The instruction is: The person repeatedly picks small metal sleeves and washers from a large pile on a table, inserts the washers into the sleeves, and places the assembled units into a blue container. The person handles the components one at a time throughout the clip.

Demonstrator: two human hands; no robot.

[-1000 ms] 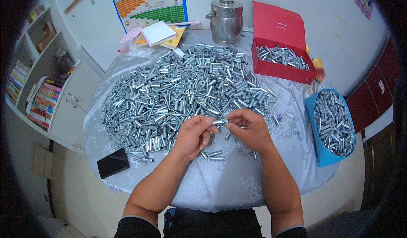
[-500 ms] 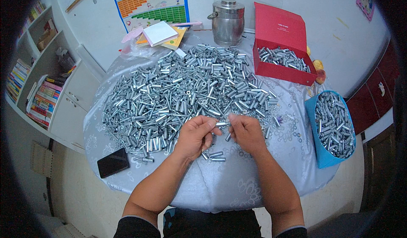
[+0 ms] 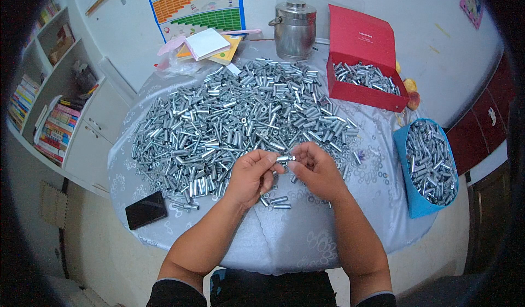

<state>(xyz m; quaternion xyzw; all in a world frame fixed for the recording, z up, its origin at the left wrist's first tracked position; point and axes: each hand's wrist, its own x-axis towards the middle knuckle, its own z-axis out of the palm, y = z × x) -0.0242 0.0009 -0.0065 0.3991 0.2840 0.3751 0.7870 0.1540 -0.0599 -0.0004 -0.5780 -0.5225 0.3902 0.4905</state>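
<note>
Between the thumb and fingers of my left hand is a short, shiny metal sleeve, lying nearly level and pointing right. My right hand has its thumb and fingertips curled around the right end of that sleeve, where a small wider piece shows. Whether this piece is a nut or a washer is too small to tell. Both hands are over the near edge of a large pile of metal sleeves, bolts and washers. Several loose sleeves lie on the cloth just below my hands.
A black phone lies left on the silver tablecloth. On the right stand a blue bin and, farther back, an open red box, both holding metal pieces. A steel pot and notebooks are at the back.
My right thumb and fingers have shifted and spread around the sleeve's right end, where a wider piece now shows. The left hand keeps its hold in about the same place.
</note>
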